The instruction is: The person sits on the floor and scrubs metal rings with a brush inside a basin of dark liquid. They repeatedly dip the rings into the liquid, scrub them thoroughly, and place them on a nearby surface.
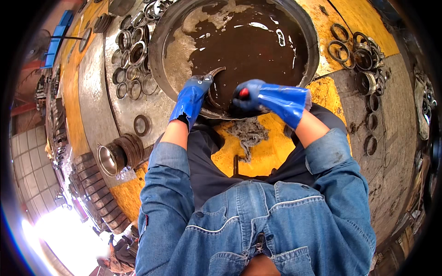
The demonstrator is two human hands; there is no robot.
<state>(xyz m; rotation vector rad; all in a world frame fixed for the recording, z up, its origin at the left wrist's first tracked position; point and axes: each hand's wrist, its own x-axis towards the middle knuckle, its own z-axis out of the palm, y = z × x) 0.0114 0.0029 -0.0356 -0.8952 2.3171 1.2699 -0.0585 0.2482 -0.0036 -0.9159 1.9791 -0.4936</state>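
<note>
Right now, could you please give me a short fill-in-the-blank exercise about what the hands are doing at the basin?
1. Both hands wear ____ rubber gloves.
2. The left hand grips a curved metal ring over a round basin filled with dark ____ liquid.
3. The right hand is at the basin's ____ rim.
4. Loose metal rings lie on the floor on ____ sides of the basin.

Missing words: blue; brown; near; both

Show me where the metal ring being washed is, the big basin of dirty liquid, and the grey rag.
metal ring (215,72), head view, upper curved edge above the liquid.
basin (159,50), head view, left rim.
rag (248,131), head view, middle of the clump.
</note>
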